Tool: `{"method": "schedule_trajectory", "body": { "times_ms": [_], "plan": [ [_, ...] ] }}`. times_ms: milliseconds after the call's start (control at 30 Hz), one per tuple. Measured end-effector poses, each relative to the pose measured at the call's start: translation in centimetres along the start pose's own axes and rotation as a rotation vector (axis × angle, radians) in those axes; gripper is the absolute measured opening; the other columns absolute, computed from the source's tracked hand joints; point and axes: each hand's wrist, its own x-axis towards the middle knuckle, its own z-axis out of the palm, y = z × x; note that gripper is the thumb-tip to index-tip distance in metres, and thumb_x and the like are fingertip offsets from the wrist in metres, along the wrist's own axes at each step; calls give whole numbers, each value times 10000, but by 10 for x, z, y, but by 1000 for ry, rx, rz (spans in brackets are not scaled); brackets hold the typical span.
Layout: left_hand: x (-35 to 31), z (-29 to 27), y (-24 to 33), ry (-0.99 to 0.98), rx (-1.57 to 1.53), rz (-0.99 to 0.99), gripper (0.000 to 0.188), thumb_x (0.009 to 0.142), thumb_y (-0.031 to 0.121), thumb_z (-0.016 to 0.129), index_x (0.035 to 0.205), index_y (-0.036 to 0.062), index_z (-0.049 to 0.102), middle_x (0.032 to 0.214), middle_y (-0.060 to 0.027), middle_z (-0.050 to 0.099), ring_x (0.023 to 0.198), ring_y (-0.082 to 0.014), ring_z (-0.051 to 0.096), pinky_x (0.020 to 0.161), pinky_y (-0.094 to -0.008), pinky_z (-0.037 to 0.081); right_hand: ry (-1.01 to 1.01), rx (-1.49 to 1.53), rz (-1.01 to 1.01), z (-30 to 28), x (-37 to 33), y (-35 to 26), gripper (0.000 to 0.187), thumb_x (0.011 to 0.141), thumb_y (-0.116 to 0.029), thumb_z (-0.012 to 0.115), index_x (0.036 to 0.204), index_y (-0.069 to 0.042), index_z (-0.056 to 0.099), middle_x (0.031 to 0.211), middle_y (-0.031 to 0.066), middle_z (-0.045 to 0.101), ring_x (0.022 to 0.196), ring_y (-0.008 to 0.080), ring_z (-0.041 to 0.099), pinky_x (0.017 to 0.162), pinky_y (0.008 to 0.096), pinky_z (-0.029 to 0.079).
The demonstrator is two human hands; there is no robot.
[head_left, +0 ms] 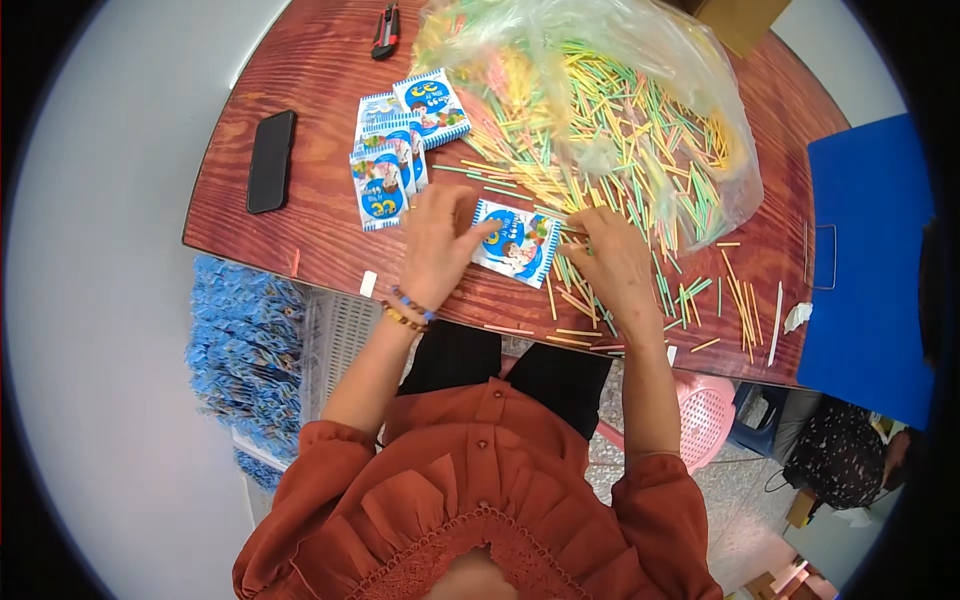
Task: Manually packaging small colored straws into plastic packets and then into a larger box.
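Rust-coloured sleeves fill the bottom of my view, both forearms rising from them toward the wooden surface. To the left below its edge I see a heap of blue packets stacked in a pale crate, and to the right a pink basket on the floor.

At the near edge, my left hand lies with fingers spread and flat, thumb pressing on the left end of a small blue-and-white packet; that looks like a way to pin it so it cannot slide. My right hand is curled at the packet's right end, fingertips bunched among thin sticks; I judge it pinches a few, but the exact grip is hidden by the knuckles. The packet sits between both hands, flat on the wood, slightly tilted.

Loose coloured sticks, yellow, green and pink, are scattered just right of that hand, within easy reach. Left of the left hand, more of the same packets overlap in a small pile, probably set aside together. A black phone lies well apart from them.

Farther off, a big clear plastic bag spills the sticks toward me, its mouth facing the hands. A dark cutter rests near the far rim, and a blue board lies along the right side.
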Motion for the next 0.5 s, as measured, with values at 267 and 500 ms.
{"method": "schedule_trajectory", "body": {
  "times_ms": [267, 500],
  "plan": [
    [5, 13, -4, -37, 95, -31, 285, 718, 199, 801, 876, 77, 597, 794, -28, 569, 784, -215, 505, 748, -356, 328, 105, 40, 59, -2, -3, 5, 221, 825, -173, 654, 976, -16, 619, 900, 115, 623, 867, 289, 605, 763, 399, 463],
    [9, 3, 2, 118, 14, 187, 166, 795, 102, 740, 896, 73, 611, 805, -13, 604, 805, -167, 548, 755, -330, 376, 277, 309, -117, 31, 32, -9, 246, 814, -139, 678, 1023, -15, 638, 981, 129, 640, 867, 297, 615, 762, 370, 483]
  ]
}}
